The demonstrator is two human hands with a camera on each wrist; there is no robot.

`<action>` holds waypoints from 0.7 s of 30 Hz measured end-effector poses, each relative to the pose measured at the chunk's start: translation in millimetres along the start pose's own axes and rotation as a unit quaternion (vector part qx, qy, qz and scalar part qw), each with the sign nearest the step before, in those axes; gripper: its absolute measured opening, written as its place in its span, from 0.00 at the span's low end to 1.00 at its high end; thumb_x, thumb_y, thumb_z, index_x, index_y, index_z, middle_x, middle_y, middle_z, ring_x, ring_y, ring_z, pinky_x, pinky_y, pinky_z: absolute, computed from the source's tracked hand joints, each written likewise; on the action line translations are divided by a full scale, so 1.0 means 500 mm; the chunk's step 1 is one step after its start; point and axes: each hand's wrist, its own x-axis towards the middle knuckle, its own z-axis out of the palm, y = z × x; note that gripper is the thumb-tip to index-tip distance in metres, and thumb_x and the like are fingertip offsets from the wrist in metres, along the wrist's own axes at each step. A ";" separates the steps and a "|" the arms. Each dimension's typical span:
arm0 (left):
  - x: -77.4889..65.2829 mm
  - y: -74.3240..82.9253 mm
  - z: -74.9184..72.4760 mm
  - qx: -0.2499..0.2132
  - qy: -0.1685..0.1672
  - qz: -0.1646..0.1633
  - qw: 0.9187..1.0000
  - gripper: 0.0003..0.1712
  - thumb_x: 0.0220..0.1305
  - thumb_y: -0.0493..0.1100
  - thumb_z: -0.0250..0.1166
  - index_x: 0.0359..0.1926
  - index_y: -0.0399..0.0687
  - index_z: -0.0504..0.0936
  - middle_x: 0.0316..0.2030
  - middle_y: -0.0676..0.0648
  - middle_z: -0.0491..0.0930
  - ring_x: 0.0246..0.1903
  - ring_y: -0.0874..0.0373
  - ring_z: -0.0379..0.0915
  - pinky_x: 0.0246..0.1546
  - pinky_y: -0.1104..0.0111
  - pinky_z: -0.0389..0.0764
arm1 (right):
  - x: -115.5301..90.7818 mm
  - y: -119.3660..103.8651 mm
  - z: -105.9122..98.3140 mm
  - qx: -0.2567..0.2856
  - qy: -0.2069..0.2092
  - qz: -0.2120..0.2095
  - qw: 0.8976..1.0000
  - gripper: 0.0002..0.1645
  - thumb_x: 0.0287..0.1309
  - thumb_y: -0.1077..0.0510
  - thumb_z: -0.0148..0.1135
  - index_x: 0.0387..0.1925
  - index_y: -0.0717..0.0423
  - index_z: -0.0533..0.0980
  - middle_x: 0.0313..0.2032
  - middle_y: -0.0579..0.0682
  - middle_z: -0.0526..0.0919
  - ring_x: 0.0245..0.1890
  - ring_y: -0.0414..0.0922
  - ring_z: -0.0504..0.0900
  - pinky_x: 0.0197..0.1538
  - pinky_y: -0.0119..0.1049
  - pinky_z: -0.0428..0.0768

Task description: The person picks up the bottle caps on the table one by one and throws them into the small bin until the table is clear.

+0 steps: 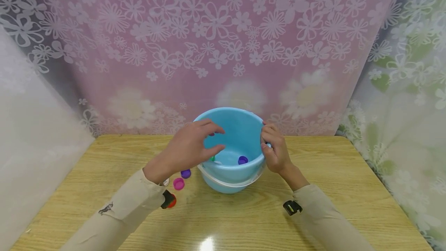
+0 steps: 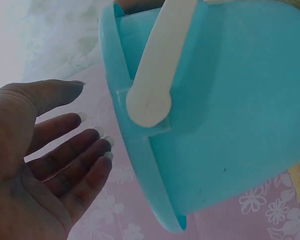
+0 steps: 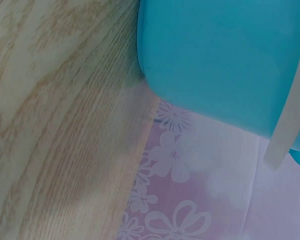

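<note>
A light blue bucket [image 1: 240, 125] stands on the table, its white handle [image 1: 226, 183] hanging down in front. My right hand [image 1: 277, 148] grips the bucket's right rim, thumb in front and fingers curled over the edge. Over the left rim hovers my left hand [image 1: 188, 142], thumb and fingers apart with nothing between them. The left wrist view shows that hand [image 2: 50, 155] with loosely extended fingers beside the bucket's rim [image 2: 115, 65]. Inside the bucket lie a purple bottle cap [image 1: 242, 160], a green piece [image 1: 213, 159] and a whitish one [image 1: 217, 162], the latter two partly hidden.
Left of the bucket, a purple cap [image 1: 186, 173], a pink cap [image 1: 179, 183], a whitish cap [image 1: 166, 182] and a red cap [image 1: 172, 201] lie on the wooden table [image 1: 334, 173]. The left sleeve partly covers the red one. A pink flowered curtain [image 1: 195, 49] hangs behind.
</note>
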 end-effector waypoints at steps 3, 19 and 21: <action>-0.005 -0.005 -0.008 -0.010 0.021 -0.003 1.000 0.16 0.55 0.45 0.72 0.44 0.47 0.82 0.40 0.52 0.78 0.37 0.60 0.76 0.36 0.68 0.77 | -0.002 0.003 0.001 0.003 0.001 -0.001 1.000 0.09 0.46 0.58 0.41 0.14 0.51 0.59 0.20 0.45 0.61 0.33 0.49 0.67 0.59 0.53 0.63; -0.063 -0.053 -0.046 -0.016 0.181 -0.044 0.982 0.11 0.60 0.40 0.65 0.44 0.45 0.80 0.42 0.48 0.77 0.41 0.55 0.73 0.36 0.63 0.77 | 0.000 0.004 0.002 0.007 0.004 0.002 1.000 0.10 0.46 0.58 0.42 0.14 0.51 0.59 0.20 0.47 0.61 0.33 0.50 0.67 0.56 0.59 0.63; -0.078 -0.066 -0.052 -0.010 0.190 -0.049 0.981 0.11 0.59 0.39 0.64 0.44 0.44 0.80 0.42 0.48 0.77 0.41 0.54 0.73 0.37 0.62 0.76 | 0.000 0.003 0.002 0.006 0.005 0.003 1.000 0.09 0.45 0.58 0.42 0.14 0.51 0.59 0.20 0.47 0.61 0.33 0.50 0.67 0.57 0.58 0.63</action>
